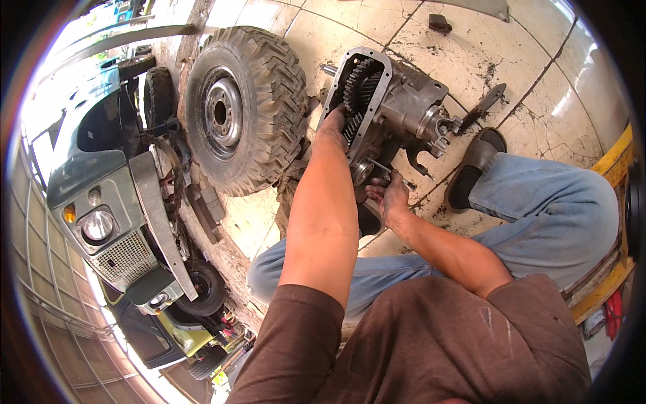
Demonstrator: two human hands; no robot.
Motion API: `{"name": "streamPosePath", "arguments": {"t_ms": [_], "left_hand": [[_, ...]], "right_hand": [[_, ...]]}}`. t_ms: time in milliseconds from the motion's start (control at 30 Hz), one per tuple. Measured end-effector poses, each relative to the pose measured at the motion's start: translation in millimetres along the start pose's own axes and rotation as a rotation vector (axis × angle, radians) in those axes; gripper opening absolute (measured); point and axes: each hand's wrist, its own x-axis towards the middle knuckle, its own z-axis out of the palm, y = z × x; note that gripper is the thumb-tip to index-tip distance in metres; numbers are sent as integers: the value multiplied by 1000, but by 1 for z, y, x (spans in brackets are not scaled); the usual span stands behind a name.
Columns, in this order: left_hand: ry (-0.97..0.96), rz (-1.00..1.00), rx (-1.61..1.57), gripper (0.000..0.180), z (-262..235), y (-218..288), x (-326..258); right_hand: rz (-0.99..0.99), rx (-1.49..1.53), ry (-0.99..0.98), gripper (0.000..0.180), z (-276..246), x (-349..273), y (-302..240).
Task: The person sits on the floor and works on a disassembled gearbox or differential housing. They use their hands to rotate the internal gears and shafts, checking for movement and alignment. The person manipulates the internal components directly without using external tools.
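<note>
A grey metal gearbox housing [382, 62] sits on the tiled floor in front of me, its opening facing up. Toothed gears [360, 84] with dark, oily surfaces show inside it. My left hand [331, 126] reaches over the near-left rim into the opening, and its fingers are mostly hidden by the housing wall. Low at the near end of the gearbox, my right hand [391, 196] is palm up with blackened fingers. Its thumb and fingers close around a thin metal rod [382, 166] beside a round boss [363, 168] on the housing.
A large knobby tyre [269, 101] on a steel rim stands left of the gearbox. Beyond it is a grey-green vehicle [101, 195]. A dark flat blade-like piece [486, 106] and a small dark block [439, 24] lie on the grimy tiles. A yellow frame [614, 161] stands at right.
</note>
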Motion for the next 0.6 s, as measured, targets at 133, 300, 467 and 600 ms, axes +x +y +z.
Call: {"name": "streamPosePath", "arguments": {"t_ms": [133, 300, 467, 600], "left_hand": [[19, -33, -20, 39, -14, -7, 8], [98, 13, 25, 39, 6, 0, -15], [-5, 23, -20, 49, -1, -5, 2], [12, 23, 15, 59, -7, -5, 16]], "right_hand": [[-22, 17, 3, 40, 5, 1, 6], [15, 55, 11, 41, 6, 10, -1], [55, 66, 66, 44, 10, 11, -4], [76, 30, 38, 48, 4, 14, 1]]}}
